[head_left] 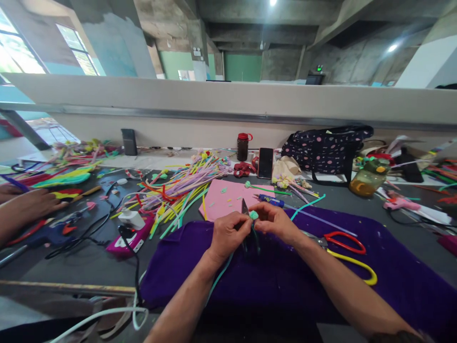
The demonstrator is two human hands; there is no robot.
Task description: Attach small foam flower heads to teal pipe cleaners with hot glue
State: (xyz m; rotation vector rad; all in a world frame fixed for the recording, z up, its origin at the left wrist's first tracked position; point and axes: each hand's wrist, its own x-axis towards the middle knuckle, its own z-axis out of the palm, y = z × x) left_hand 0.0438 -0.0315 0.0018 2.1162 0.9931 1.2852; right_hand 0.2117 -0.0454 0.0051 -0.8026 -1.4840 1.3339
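A small fluffy mint-green pipe-cleaner piece (253, 215) sits between my fingertips. My left hand (232, 232) is closed in a pinch at its left side, and my right hand (276, 221) pinches it from the right. A pointed metal blade (244, 206) sticks up behind my left fingertips; dark loops hang below, and which hand bears them is unclear. From under my left hand a thin teal strand (219, 278) runs down over the purple cloth (285, 281). Scissors with red and yellow handles (344, 245) lie beside my right forearm.
Beyond my hands lies a pink sheet (217, 195) with green scraps and a blue pen-like tool (270, 200). Bundled pipe cleaners (193, 178), a pink power strip (130, 240), a phone (265, 163) and a jar (369, 176) surround it. Another person's hand (39, 205) is at left.
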